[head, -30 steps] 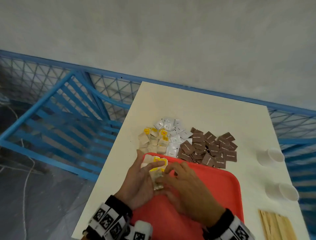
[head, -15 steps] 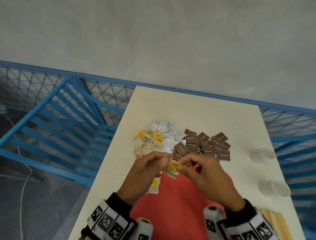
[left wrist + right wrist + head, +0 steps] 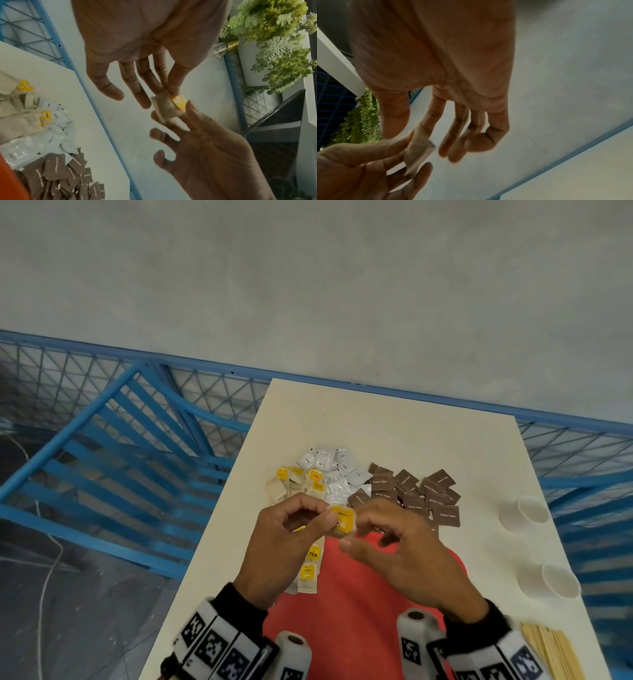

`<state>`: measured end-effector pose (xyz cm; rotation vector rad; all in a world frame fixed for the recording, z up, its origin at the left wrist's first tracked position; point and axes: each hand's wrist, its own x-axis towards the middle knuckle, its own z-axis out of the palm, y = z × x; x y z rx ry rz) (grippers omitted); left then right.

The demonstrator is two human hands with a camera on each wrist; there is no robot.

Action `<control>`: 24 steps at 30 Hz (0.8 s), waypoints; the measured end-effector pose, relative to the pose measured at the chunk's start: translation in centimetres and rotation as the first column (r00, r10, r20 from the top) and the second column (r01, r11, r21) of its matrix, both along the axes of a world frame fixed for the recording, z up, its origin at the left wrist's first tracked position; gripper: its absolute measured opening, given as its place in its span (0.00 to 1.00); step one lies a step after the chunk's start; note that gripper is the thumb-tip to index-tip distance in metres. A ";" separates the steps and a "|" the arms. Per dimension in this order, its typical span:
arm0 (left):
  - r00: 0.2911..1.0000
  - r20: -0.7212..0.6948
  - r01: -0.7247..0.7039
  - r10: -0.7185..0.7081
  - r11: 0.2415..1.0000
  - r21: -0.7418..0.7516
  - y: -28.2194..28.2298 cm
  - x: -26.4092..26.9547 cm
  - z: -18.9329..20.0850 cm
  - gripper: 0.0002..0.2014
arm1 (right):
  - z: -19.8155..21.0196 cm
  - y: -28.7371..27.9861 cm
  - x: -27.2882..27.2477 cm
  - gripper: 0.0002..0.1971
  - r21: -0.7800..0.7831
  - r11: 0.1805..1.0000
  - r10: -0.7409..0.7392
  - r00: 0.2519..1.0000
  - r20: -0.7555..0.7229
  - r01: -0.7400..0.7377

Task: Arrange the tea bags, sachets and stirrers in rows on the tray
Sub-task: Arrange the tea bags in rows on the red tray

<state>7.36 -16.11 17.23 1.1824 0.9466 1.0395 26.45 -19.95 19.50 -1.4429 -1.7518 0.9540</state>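
Above the far left corner of the red tray (image 3: 359, 611), my left hand (image 3: 329, 517) pinches a tea bag (image 3: 342, 518) with a yellow tag between thumb and forefinger. My right hand (image 3: 351, 530) has curled fingers on the same bag from the right. The left wrist view shows the tea bag (image 3: 164, 108) held between fingertips of both hands. Two tea bags (image 3: 310, 563) lie in a line along the tray's left edge. Beyond the tray lie piles of tea bags (image 3: 298, 481), white sachets (image 3: 329, 467) and brown sachets (image 3: 411, 491). Wooden stirrers (image 3: 555, 652) lie at the near right.
Two white paper cups (image 3: 527, 513) (image 3: 555, 580) lie on their sides on the white table (image 3: 376, 422), right of the tray. A blue metal railing (image 3: 137, 474) runs along the table's left and far sides. A grey wall stands behind.
Both hands have risen from the tray's left edge, carrying one tea bag up between them. Two tea bags now show on the tray where the hands were.
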 end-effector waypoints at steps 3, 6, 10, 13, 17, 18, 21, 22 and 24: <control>1.000 0.020 0.015 -0.015 1.000 -0.015 0.1 -0.3 0.4 0.10 | 0.2 0.1 -0.1 0.14 -0.005 0.999 -0.042 0.999 -0.012 0.042; 0.999 -0.008 0.038 -0.038 0.999 0.005 0.3 -0.6 0.7 0.07 | 0.9 0.7 -0.4 0.13 0.011 0.994 -0.109 0.989 -0.105 0.110; 0.997 -0.005 0.082 -0.082 0.997 0.005 0.5 -1.2 0.7 0.09 | 1.4 1.3 -1.6 0.04 0.009 0.994 -0.108 0.974 -0.197 0.112; 0.991 -0.044 0.127 -0.127 0.992 0.006 0.7 -1.6 0.4 0.08 | 1.5 1.8 -2.2 0.03 -0.014 0.989 -0.146 0.957 -0.252 0.147; 0.986 -0.122 0.118 -0.113 0.992 0.038 0.9 -2.6 -0.5 0.08 | 1.4 2.3 -2.7 0.04 -0.020 0.998 -0.069 0.988 -0.135 0.066; 0.982 -0.149 0.124 -0.117 0.991 0.040 0.9 -3.0 -0.8 0.07 | 1.1 2.6 -2.8 0.03 -0.004 0.999 -0.045 0.996 -0.074 0.044; 0.952 -0.275 0.145 -0.132 0.989 0.026 0.8 -4.7 -3.0 0.04 | -0.9 3.4 -3.9 0.01 0.049 0.999 -0.014 0.994 0.107 0.009; 0.934 -0.335 0.136 -0.126 0.991 0.009 0.6 -5.4 -4.2 0.04 | -2.1 3.4 -4.3 0.01 0.037 0.999 0.007 0.986 0.166 -0.013; 0.867 -0.493 0.069 -0.071 0.997 -0.023 -0.4 -7.4 -7.5 0.06 | -5.4 3.2 -5.4 0.03 -0.051 0.996 0.082 0.957 0.279 -0.070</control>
